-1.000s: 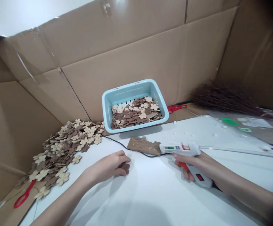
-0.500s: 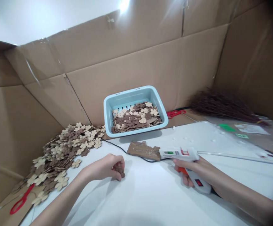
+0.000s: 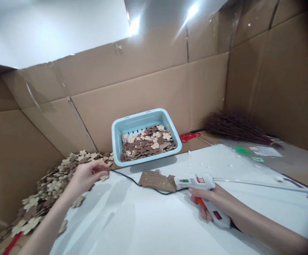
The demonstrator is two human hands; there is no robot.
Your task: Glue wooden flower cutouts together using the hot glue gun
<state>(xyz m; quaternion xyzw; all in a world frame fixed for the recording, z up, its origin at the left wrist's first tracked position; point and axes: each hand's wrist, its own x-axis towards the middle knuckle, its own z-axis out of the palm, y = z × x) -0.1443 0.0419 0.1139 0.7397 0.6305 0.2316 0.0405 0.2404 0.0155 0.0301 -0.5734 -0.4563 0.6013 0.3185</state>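
- Rising around the workspace, cardboard walls (image 3: 143, 85) are enclosing the back and both sides.
- A white tabletop (image 3: 132, 226) is spreading out beneath both hands.
- Brown and cream flower cutouts (image 3: 50, 186) are lying heaped at left, partly hidden behind the left forearm.
- A light-blue plastic basket (image 3: 140, 124) is sitting by the back wall, holding more cutouts in the same two colors.
- A dark twig bundle (image 3: 230, 126) is lying at back right.
- The right hand (image 3: 209, 199) is gripping a white hot glue gun (image 3: 193, 181) over the tabletop, fingers wrapping its handle near the orange trigger.
- The left hand (image 3: 87, 176) is hovering at the heap's right edge, fingers curling toward the thumb; whether they are pinching a cutout, one cannot tell.
- A clear glue stick (image 3: 244, 182) is extending rightward from the gun's rear.
- A torn cardboard scrap (image 3: 156, 181) is lying at the gun's nozzle end, a black cord (image 3: 127, 176) running along its near side.
- Red-handled scissors (image 3: 187, 137) are lying between basket and twigs.
- A green slip (image 3: 242, 151) is resting just before the twigs.
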